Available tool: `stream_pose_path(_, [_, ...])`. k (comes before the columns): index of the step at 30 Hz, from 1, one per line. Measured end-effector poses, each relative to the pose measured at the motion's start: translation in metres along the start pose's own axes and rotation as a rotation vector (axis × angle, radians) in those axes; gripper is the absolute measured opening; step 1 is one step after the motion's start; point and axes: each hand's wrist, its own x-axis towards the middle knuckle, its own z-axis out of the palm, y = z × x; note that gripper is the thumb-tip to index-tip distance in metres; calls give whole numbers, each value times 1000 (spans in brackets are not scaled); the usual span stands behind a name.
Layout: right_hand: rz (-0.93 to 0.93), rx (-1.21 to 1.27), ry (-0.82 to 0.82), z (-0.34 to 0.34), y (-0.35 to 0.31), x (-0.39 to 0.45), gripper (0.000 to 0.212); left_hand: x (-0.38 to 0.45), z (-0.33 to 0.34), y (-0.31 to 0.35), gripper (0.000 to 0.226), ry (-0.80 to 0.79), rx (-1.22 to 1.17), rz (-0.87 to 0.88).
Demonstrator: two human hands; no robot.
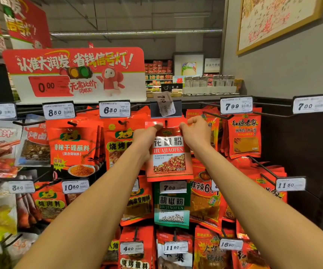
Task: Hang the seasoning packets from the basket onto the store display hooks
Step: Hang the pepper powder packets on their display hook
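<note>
A red seasoning packet (pixel 168 158) marked HUAJIAOFEN hangs upright in the middle of the display. My left hand (pixel 144 137) pinches its top left corner and my right hand (pixel 196 133) pinches its top right corner. The tip of a black display hook (pixel 166 122) shows at the packet's top edge, between my two hands. Above it, a loose 7.00 price tag (pixel 164 103) sits crooked on its dark holder. The basket is out of view.
Rows of hooks with red packets fill the rack on all sides: a 6.80 row (pixel 114 109) to the left, a 7.99 row (pixel 236 105) to the right, and a green pepper packet (pixel 172 206) right below. A dark wall panel stands at far right.
</note>
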Motion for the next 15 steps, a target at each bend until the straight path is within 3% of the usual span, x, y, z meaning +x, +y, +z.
stream_pose_path(6, [-54,-122,-105,-9,24,-22,30,1,-15,-22,21,75,194,247])
stream_pose_path(10, [-79,-199,-81,0,31,-26,32,7,-25,-30,30,125,275,234])
stream_pose_path(15, [34,-268,-108,10,26,-13,39,9,-11,-21,43,264,336,249])
